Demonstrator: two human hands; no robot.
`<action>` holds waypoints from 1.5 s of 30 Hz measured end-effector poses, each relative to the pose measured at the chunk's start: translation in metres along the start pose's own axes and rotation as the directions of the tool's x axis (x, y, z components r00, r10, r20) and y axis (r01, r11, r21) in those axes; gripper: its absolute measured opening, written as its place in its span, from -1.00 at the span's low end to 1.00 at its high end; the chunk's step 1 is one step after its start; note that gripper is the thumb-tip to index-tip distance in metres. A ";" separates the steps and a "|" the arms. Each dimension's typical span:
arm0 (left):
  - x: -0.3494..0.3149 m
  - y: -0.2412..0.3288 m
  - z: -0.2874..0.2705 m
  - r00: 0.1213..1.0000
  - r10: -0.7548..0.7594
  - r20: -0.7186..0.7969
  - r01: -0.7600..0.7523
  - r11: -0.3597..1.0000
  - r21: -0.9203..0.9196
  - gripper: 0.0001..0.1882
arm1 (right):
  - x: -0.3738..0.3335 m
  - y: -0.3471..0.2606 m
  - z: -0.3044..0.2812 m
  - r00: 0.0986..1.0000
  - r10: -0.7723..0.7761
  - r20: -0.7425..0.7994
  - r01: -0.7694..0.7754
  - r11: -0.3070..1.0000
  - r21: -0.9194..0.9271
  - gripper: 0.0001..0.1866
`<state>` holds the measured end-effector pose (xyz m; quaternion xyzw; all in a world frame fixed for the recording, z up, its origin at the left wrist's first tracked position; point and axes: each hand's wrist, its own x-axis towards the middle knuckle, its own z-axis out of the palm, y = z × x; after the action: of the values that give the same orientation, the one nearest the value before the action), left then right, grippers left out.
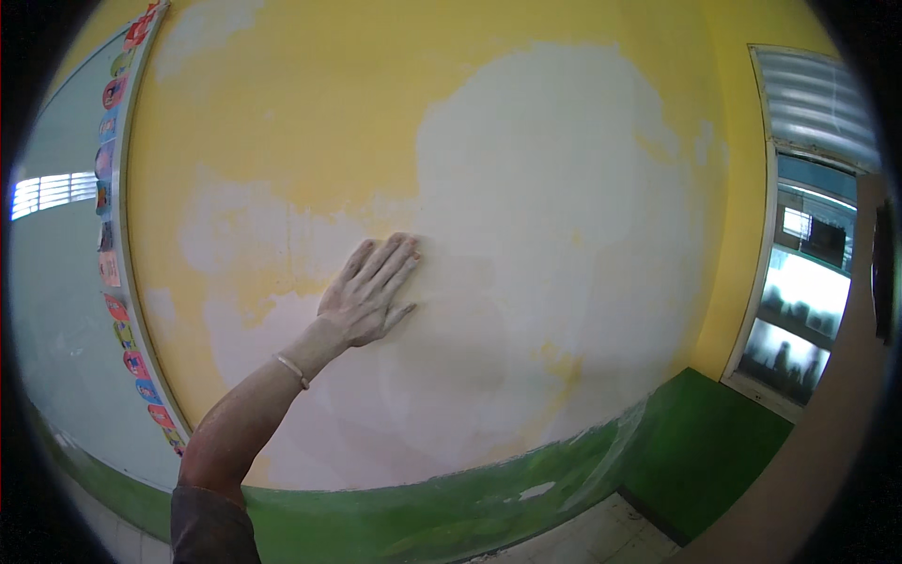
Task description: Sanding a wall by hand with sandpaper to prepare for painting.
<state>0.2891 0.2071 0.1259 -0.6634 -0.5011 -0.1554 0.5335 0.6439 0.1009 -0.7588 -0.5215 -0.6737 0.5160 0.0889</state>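
Touching the pale patch (pixel 545 207), right of the board (pixel 61 310), with the nearer left hand (pixel 362 296), flat and unclenched, seemingly grasping nothing. Cannot tell the right hand's state, out of view. Find the patch spreading mostly away from the board, past that hand, without clear long axis; note yellow paint (pixel 329 94) around, green band (pixel 376 517) below the board, window (pixel 799 291) well right of it.
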 end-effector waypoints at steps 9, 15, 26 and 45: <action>0.113 -0.012 -0.012 0.966 -0.053 -0.251 0.056 0.998 0.006 -0.23 | -0.072 -0.109 -0.089 0.975 -0.219 -0.035 0.221 0.974 0.060 -0.49; 0.136 0.010 -0.010 0.941 -0.198 -0.276 0.196 0.980 -0.032 -0.24 | -0.088 -0.102 -0.088 0.936 -0.317 -0.154 0.342 0.924 0.173 -0.49; 0.068 0.086 0.034 0.990 0.122 -0.064 -0.123 0.992 -0.011 -0.23 | -0.013 0.066 -0.057 0.954 -0.030 -0.300 0.143 0.920 0.364 -0.46; 0.290 0.071 0.005 0.964 -0.002 -0.267 0.032 0.994 0.108 -0.30 | -0.028 -0.075 -0.126 0.941 0.072 -0.331 -0.128 0.980 -0.151 -0.52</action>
<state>0.4772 0.3615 0.2998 -0.6014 -0.4382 -0.2197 0.6309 0.6936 0.1606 -0.6314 -0.6383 -0.6641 0.3680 0.1270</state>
